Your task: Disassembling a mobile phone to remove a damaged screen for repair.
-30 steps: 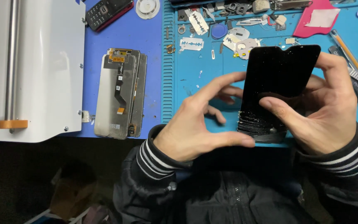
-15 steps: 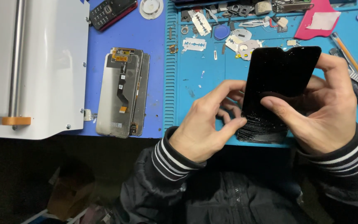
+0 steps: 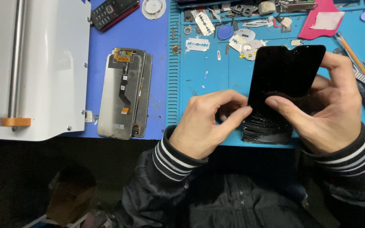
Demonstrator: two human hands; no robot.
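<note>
Centrally, right hand [image 3: 330, 109] gripping black phone screen [image 3: 286, 80], thumb across its shattered lower end. Left hand [image 3: 208, 122], drawn back and curled tighter than a second ago, fingertips pinching at screen's lower left edge. At nine o'clock, spare display panels [image 3: 125, 93] on blue mat [image 3: 199, 71]; at twelve, razor blade [image 3: 197, 44]; far left, white machine [image 3: 30, 67].

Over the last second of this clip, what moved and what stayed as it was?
The left hand curled its spread fingers in and drew down to the lower left edge of the black phone screen, pinching at its shattered bottom end. The right hand kept its hold on the screen, thumb across the glass. The display panels on the blue mat stayed put.
</note>
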